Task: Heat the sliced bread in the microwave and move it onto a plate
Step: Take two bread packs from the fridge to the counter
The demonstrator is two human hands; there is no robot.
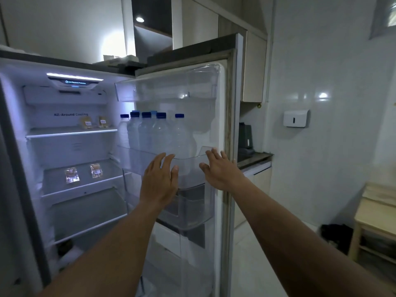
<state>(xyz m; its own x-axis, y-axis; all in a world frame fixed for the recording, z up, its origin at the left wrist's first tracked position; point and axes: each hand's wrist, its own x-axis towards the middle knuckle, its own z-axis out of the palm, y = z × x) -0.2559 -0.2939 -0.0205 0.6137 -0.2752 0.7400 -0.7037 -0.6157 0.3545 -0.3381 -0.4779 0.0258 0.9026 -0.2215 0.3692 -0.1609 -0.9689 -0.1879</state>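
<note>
Now, at the open fridge door (220,116), my left hand (159,181) and right hand (218,168) spread flat, empty; likely sliced bread packets (71,175) lie on the middle shelf (111,168), so I should reach left, clear of the bottles (147,133).

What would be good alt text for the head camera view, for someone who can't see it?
A left hand and a right hand, both open, reach toward an open fridge door, near its row of water bottles. In the lit fridge, small wrapped packets lie on two shelves.
</note>
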